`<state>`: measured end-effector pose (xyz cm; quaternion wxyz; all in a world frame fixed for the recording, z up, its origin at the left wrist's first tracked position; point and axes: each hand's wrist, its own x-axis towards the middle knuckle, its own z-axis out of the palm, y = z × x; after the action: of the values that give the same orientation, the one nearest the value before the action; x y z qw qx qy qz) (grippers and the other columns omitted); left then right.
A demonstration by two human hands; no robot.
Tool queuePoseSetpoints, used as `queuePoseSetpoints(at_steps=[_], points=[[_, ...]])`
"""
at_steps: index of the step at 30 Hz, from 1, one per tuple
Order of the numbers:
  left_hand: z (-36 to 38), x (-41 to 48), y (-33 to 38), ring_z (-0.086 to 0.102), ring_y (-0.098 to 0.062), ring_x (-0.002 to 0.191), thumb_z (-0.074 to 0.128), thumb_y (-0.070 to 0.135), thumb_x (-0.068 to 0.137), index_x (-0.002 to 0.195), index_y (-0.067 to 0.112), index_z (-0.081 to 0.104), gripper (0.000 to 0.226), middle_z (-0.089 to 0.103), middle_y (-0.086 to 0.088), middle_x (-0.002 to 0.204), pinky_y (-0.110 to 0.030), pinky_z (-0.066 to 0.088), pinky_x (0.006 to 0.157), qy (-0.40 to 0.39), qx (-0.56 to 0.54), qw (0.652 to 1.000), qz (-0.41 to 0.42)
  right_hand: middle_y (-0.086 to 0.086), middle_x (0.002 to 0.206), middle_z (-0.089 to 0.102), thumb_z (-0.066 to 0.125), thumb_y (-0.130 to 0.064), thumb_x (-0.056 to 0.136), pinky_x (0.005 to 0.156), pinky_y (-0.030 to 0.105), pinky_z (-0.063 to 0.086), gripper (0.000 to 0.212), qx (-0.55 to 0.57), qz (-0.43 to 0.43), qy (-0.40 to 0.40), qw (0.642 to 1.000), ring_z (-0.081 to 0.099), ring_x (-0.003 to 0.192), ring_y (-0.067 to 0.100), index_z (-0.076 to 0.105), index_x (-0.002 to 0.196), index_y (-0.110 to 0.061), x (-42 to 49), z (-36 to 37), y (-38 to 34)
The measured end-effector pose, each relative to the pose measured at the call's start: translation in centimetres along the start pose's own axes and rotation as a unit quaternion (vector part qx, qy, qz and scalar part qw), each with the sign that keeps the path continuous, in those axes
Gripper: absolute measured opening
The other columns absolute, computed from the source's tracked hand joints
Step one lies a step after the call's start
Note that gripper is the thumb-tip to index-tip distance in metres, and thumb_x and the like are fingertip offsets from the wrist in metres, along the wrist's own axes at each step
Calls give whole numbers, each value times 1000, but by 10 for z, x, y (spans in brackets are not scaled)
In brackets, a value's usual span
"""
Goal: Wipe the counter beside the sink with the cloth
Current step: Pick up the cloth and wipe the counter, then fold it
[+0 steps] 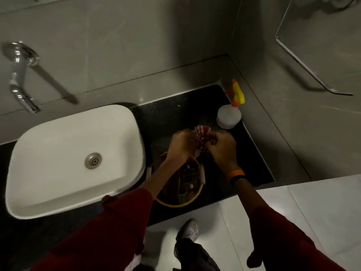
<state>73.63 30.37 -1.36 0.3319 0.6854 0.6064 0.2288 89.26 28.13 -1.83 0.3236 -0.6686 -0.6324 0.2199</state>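
Note:
A red-and-white checked cloth [203, 134] is bunched up between both my hands, above the black counter [175, 112] to the right of the white sink [74, 153]. My left hand [181, 144] grips the cloth's left side and my right hand [222, 147] grips its right side. Both hands hover over the middle of the counter, just beyond a wicker basket [181, 200]. Most of the cloth is hidden inside my fingers.
A white spray bottle with a yellow and orange trigger [230, 114] stands in the counter's back right corner. The basket holds dark bottles near the front edge. A chrome tap [21, 89] juts from the wall over the sink. Tiled walls close in behind and right.

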Motion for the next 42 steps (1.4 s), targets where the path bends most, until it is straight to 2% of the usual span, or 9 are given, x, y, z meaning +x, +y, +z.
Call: queuePoseSetpoints(at_steps=[5, 11, 14, 19, 27, 31, 36, 39, 42], points=[[-91, -63, -37, 72, -26, 83, 70, 1, 78, 88, 4, 76, 12, 75, -12, 94, -36, 59, 80, 49, -8, 999, 20, 14, 100, 70, 71, -14, 81, 85, 38, 52, 21, -31, -17, -64, 997, 63, 96, 29, 76, 102, -12, -29, 40, -85], [-208, -168, -109, 64, 0, 78, 78, -2, 70, 79, 15, 79, 19, 74, 2, 95, 2, 43, 70, 144, -14, 989, -41, 13, 86, 75, 78, -7, 71, 78, 42, 57, 14, 29, -71, -77, 994, 68, 83, 29, 77, 85, -8, -98, 106, -219], [-267, -236, -166, 63, 3, 85, 83, 2, 68, 79, 17, 80, 19, 75, 5, 96, 2, 43, 80, 190, 0, 980, -67, 13, 90, 76, 82, -14, 71, 78, 39, 56, 20, 51, -96, -92, 990, 69, 86, 29, 77, 90, -9, -151, 160, -286], [-347, -337, -267, 71, -16, 84, 81, 3, 72, 79, 11, 79, 11, 77, -5, 93, -26, 56, 82, 180, -25, 977, -113, 9, 94, 73, 77, -23, 82, 77, 31, 49, 15, 40, -106, -153, 982, 64, 90, 23, 75, 89, -10, -231, 264, -374], [-382, -409, -403, 69, -21, 94, 79, 3, 76, 89, 7, 78, 13, 74, -12, 103, -10, 45, 81, 127, -58, 975, -173, 17, 89, 71, 80, -16, 81, 77, 41, 53, 16, 3, -91, -199, 976, 65, 87, 31, 74, 84, -1, -313, 373, -433], [-367, -411, -435, 63, -36, 113, 65, 0, 88, 106, -7, 72, 20, 68, -25, 118, -35, 46, 104, 71, -74, 975, -198, 23, 101, 66, 68, -9, 89, 80, 39, 52, 15, -64, -58, -206, 975, 58, 95, 30, 69, 92, 6, -327, 403, -430], [-354, -418, -470, 17, -28, 152, 41, 32, 99, 149, 14, 36, 53, 29, -10, 160, -55, 9, 124, 4, 123, 977, -173, 23, 123, 63, 53, -22, 97, 97, 43, 48, 31, -149, 29, -209, 966, 56, 118, 40, 68, 112, 0, -336, 437, -437], [-361, -417, -493, 26, -35, 149, 31, 38, 99, 146, 9, 41, 56, 35, -15, 158, -59, 18, 122, 45, 228, 966, -116, 18, 153, 43, 41, -41, 101, 122, 41, 28, 56, -189, 79, -202, 958, 37, 144, 33, 42, 147, -8, -343, 471, -448], [-366, -403, -517, 2, -29, 154, 26, 34, 106, 155, 11, 15, 56, 9, -10, 166, -50, 3, 126, -20, 268, 955, -128, 26, 165, 9, 42, -46, 101, 128, 48, 7, 80, -174, 187, -208, 944, 9, 155, 40, 9, 156, 2, -343, 509, -454]])
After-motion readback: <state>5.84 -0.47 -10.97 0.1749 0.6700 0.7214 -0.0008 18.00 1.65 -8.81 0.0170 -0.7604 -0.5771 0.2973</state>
